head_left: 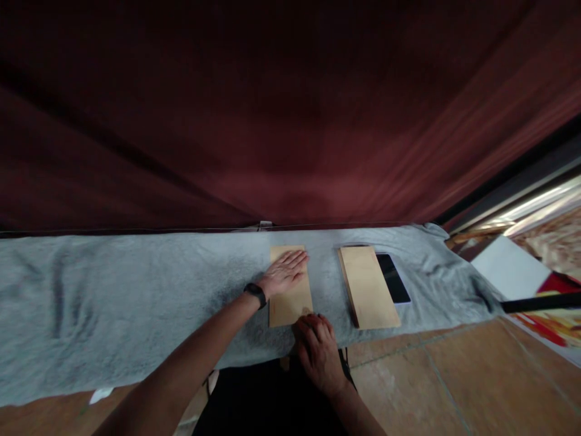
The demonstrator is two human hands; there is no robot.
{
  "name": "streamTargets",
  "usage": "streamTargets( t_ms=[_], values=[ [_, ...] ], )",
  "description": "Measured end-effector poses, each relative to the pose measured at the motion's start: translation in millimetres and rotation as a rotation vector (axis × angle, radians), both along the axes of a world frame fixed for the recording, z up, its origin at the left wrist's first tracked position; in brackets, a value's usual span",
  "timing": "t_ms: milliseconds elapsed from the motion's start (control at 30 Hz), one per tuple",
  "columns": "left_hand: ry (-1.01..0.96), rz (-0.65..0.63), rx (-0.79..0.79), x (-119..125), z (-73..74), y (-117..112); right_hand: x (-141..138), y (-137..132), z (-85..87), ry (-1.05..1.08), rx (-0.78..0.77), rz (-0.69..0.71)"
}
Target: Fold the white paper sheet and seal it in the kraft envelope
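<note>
A tan paper envelope (pixel 290 306) lies lengthwise on the grey cloth in front of me. My left hand (pixel 284 272), with a black band on its wrist, rests flat over its upper part, fingers stretched to the right. At its near right corner is my right hand (pixel 318 348), its fingers curled. What these fingers grip, if anything, is hidden. To the right sits a stack of similar tan envelopes (pixel 368 287), slightly tilted. It partly covers a dark-screened phone or tablet (pixel 394 278).
The grey cloth (pixel 136 290) covers a long narrow surface against a dark red curtain (pixel 290 139). On the right are a white panel (pixel 511 269) and a black bar (pixel 544 301). Tiled floor (pixel 399 381) shows below, with a white scrap (pixel 100 395) at lower left.
</note>
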State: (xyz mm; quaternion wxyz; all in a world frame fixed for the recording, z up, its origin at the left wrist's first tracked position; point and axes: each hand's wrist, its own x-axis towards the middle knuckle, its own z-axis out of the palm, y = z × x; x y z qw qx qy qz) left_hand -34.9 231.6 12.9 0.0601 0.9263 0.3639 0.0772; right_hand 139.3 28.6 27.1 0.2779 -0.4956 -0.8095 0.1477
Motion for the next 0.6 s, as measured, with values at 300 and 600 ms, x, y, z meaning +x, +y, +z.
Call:
streamTargets(
  t_ms=[300, 600],
  values=[
    [-0.030, -0.102, 0.001, -1.6, 7.6, -57.0, -0.3, -0.2, 0.6, -0.016, 0.023, -0.016],
    [-0.077, -0.174, -0.006, -10.4, 21.8, -112.9, 3.2, -1.5, -11.6, 0.041, 0.076, -0.041]
  ],
)
